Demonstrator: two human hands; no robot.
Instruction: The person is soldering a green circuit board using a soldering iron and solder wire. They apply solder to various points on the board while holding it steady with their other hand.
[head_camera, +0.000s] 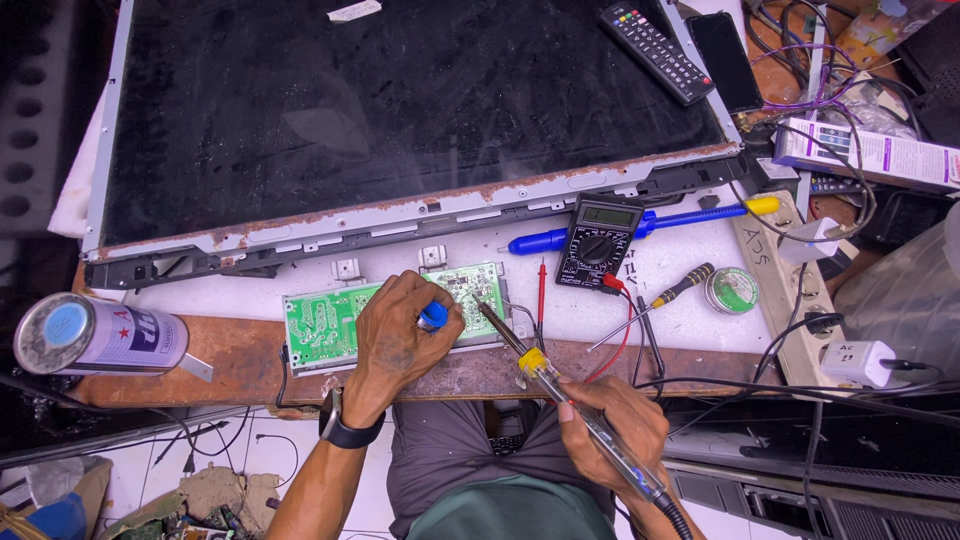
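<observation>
A green circuit board (322, 325) lies on the rusty front edge of the bench. My left hand (400, 335) rests on the board and is closed around a small blue tool (433, 316), whose tip I cannot see. My right hand (610, 425) grips a soldering iron (535, 368) with a yellow collar and clear handle. Its tip points up-left and meets the board near its right end (480, 303).
A large dark flat screen panel (400, 110) fills the back. A multimeter (597, 240) with red and black probes, a blue-handled screwdriver (560, 238), a small screwdriver (680, 287), a solder tin (732, 290), a spray can (95, 335), a remote (655, 52) and a power strip (800, 290) surround the board.
</observation>
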